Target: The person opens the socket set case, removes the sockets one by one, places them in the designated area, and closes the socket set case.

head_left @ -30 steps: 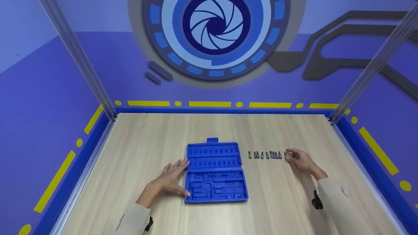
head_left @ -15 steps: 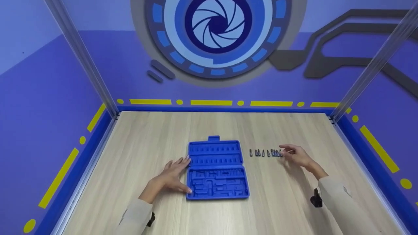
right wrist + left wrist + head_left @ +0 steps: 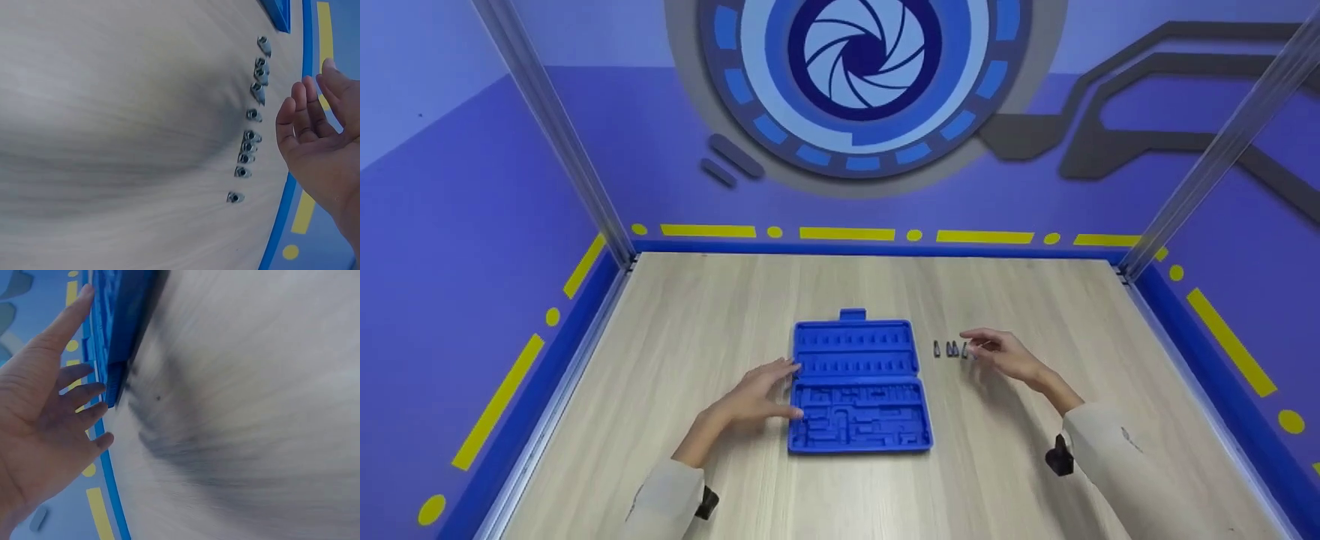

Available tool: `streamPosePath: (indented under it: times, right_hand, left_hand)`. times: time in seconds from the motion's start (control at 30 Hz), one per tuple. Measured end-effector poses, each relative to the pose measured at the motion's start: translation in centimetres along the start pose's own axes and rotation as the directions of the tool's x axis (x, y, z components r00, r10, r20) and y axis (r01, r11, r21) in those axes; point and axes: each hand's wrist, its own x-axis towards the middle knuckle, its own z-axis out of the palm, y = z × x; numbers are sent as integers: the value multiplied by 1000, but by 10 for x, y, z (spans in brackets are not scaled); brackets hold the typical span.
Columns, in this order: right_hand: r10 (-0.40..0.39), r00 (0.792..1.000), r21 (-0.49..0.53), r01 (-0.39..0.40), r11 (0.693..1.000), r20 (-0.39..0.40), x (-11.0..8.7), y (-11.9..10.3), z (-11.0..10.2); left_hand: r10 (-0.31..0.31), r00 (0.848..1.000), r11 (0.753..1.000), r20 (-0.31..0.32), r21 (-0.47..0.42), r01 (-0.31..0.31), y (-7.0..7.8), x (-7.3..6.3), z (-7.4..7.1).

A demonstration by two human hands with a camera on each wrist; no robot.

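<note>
A blue plastic case (image 3: 860, 380) lies unfolded on the table, its moulded recesses facing up. At its left edge is my left hand (image 3: 754, 394), fingers spread, with the thumb and fingertips right at the rim; the left wrist view shows the extended thumb beside the case. My right hand (image 3: 1012, 356) is over the row of small metal sockets (image 3: 937, 349) to the right of the case, hiding part of the row in the head view. Several sockets (image 3: 254, 115) line up in the right wrist view, apart from the loosely bent, unfilled fingers of the right hand (image 3: 323, 135).
The wood-grain table (image 3: 712, 300) is enclosed by blue panels with yellow markings and metal corner posts (image 3: 574, 165). The case's latch tab (image 3: 853, 314) points toward the back panel. Each sleeve has a dark device (image 3: 1059, 456) at the wrist.
My right hand has moved left along the sockets from the right end of the row toward the case. The left thumb has shifted up along the case's left edge.
</note>
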Motion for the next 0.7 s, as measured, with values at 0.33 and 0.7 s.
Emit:
streamPosePath:
  times: [0.33, 0.7]
  right_hand:
    - [-37, 998, 73, 33, 997, 51, 9, -8, 21]
    - [-27, 998, 174, 16, 985, 59, 19, -15, 48]
  left_hand:
    - [-2, 986, 939, -166, -338, -55, -9, 3, -4]
    - [-65, 984, 911, -168, -412, -10, -22, 15, 6]
